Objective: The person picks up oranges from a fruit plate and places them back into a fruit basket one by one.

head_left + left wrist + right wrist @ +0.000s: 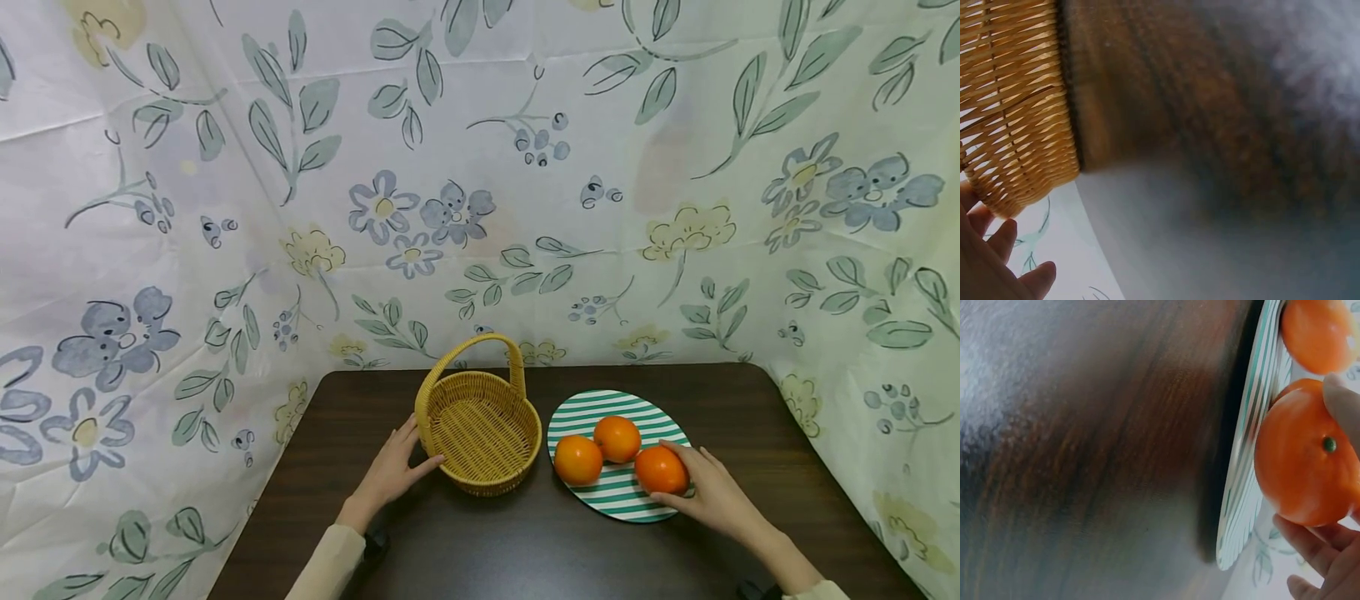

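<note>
A yellow woven basket (487, 482) with an arched handle stands on the table. My left hand (393, 467) rests against its left side, fingers fairly straight along the wall and thumb toward the front; its fingertips meet the wickerwork (1016, 112) in the left wrist view. On a green-and-white striped plate (611, 498) lie two oranges, one at the left (577, 460) and one behind (617, 438). At the plate's right side, my right hand (712, 492) grips a third orange (661, 470) between thumb and fingers. Its green stem spot (1329, 444) shows in the right wrist view.
The dark wooden table (480, 554) has rounded far corners. Floral cloth (525, 208) hangs behind it and along both sides. The basket and plate stand side by side with a narrow gap, and the basket's handle rises above its rim.
</note>
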The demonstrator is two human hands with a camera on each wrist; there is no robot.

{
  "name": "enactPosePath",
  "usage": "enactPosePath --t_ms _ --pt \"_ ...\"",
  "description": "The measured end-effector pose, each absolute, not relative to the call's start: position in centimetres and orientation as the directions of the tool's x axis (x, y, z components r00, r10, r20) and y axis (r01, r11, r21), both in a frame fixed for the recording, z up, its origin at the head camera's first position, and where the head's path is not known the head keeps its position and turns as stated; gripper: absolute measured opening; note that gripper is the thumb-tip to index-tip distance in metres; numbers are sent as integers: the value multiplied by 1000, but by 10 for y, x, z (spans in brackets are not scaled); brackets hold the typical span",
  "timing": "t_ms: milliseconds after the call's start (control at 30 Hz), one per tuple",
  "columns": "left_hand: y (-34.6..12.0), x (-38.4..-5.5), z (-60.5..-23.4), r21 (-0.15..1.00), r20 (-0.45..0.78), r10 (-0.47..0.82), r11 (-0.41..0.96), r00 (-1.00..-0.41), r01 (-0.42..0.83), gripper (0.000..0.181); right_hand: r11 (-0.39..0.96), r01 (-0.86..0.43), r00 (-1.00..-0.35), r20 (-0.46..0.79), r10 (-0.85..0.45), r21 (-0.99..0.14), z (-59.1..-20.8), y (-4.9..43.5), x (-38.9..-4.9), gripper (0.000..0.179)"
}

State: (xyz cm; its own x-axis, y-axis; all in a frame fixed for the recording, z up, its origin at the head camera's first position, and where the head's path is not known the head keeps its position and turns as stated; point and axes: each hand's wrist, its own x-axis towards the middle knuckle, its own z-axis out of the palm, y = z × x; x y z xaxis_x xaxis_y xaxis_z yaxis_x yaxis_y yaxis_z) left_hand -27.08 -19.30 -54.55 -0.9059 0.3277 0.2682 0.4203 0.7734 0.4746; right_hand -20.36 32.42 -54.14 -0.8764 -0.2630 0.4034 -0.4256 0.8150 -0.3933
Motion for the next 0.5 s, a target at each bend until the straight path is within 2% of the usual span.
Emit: enactPosePath --t_ms 500 --pt "-194 -272 -551 493 298 329 751 -896 440 71 800 -432 -865 443 -237 -416 -530 327 -207 79"
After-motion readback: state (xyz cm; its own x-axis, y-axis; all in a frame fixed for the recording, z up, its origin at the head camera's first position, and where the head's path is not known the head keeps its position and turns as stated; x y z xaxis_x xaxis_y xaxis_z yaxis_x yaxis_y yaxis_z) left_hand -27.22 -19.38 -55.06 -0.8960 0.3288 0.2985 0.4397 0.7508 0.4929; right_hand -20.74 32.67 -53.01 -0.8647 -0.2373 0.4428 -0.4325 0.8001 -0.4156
